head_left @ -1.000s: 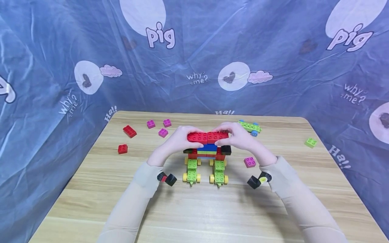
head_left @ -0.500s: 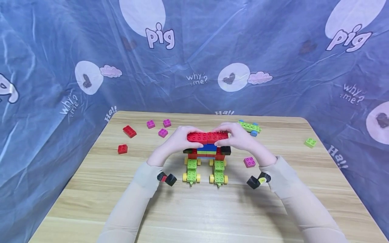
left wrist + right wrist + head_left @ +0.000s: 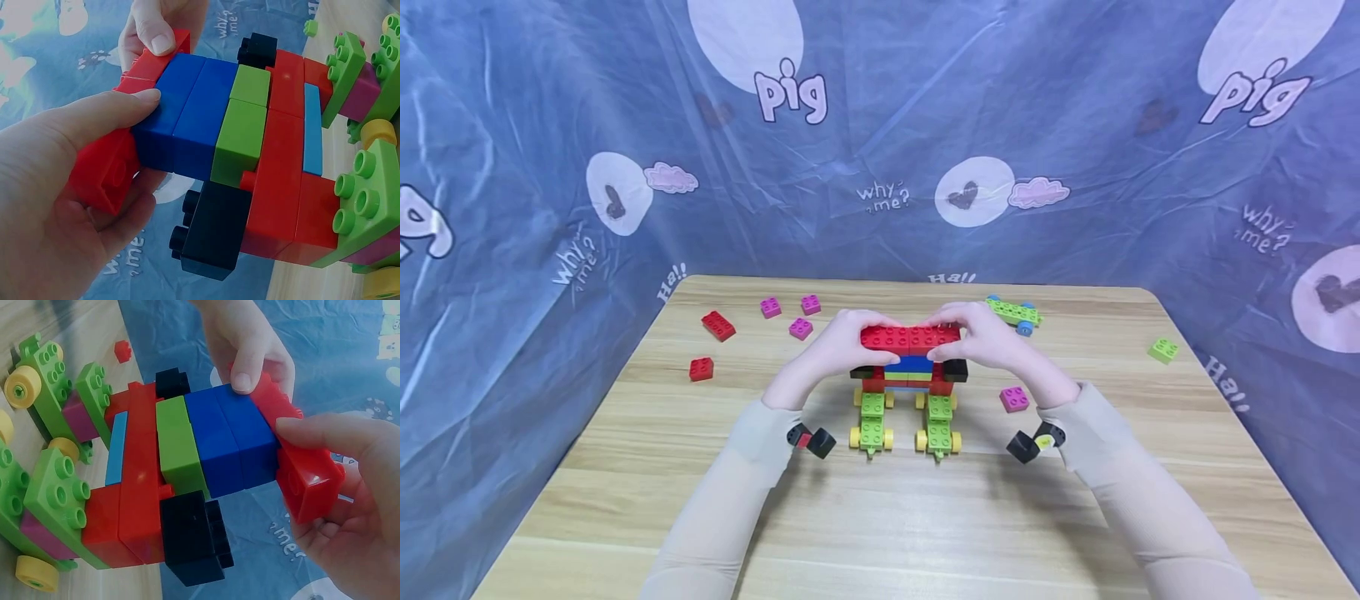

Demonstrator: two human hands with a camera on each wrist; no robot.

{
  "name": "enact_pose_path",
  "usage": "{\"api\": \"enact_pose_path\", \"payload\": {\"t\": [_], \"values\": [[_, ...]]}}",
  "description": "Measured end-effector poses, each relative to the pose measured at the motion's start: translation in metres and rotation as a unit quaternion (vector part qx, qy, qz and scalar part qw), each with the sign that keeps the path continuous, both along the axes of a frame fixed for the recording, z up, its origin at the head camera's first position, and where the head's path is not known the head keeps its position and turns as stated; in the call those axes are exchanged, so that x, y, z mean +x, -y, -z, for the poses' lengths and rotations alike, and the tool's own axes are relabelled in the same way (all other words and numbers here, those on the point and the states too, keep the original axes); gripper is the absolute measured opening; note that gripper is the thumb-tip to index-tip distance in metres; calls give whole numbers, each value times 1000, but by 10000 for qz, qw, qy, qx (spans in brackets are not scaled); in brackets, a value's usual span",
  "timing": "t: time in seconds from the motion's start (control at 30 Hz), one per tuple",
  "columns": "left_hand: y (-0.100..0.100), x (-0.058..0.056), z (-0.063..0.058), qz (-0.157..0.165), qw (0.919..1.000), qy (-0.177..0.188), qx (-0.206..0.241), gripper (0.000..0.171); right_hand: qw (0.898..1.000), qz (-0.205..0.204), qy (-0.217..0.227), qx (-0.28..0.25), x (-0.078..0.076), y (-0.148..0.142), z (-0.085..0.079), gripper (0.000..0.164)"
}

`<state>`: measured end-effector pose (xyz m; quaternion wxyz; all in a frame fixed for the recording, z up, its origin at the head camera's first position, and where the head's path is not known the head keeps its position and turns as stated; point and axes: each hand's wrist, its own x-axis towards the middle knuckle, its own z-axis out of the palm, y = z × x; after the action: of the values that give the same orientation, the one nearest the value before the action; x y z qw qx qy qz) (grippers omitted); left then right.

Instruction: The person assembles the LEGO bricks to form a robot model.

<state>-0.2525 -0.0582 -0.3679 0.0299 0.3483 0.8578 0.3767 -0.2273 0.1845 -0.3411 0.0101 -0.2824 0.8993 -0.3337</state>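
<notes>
A toy figure of building bricks stands upright mid-table in the head view. Two red bricks lie end to end across its top. My left hand [image 3: 848, 340] grips the left red brick [image 3: 883, 338], its thumb reaching the blue bricks [image 3: 194, 112] just below. The right red brick [image 3: 934, 337] is held by my right hand [image 3: 981, 337], thumb in front and fingers behind. Under the blue come lime bricks [image 3: 180, 444], then a red body [image 3: 140, 506] with a black brick [image 3: 194, 537] jutting from each side. Green wheeled bases [image 3: 872, 432] with yellow wheels form its feet.
Loose on the wooden table [image 3: 895, 525] are several pink bricks [image 3: 801, 328], a large red brick [image 3: 718, 326], a small red brick [image 3: 702, 369] and a lime brick [image 3: 1163, 350]. A green base with blue wheels [image 3: 1013, 312] lies behind my right hand. Blue printed cloth [image 3: 850, 142] hangs behind.
</notes>
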Motion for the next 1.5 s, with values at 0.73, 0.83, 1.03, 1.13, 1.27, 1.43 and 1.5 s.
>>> {"api": "enact_pose_path", "payload": {"t": [0.73, 0.83, 1.03, 1.13, 1.27, 1.43, 1.5], "values": [[-1, 3, -1, -55, 9997, 198, 103, 44, 9999, 20, -50, 118, 0, 1, 1, 43], [-1, 3, 0, -68, 9998, 171, 88, 44, 9999, 19, -41, 116, -1, 1, 1, 43], [-1, 3, 1, -74, 9999, 120, 53, 45, 9999, 58, -22, 137, 0, 0, 2, 44], [-1, 3, 0, -64, 9999, 93, 23, 45, 9998, 111, -12, 138, 0, 0, 2, 44], [-1, 2, 0, -41, 9999, 98, -23, 45, 9997, 188, 30, 149, 0, 0, 3, 45], [0, 2, -1, -15, 9999, 118, -61, 45, 9998, 176, 63, 112, 1, 0, 5, 45], [1, 2, -1, -7, 9999, 118, -61, 45, 9998, 171, 78, 67, 1, -1, 6, 45]]}}
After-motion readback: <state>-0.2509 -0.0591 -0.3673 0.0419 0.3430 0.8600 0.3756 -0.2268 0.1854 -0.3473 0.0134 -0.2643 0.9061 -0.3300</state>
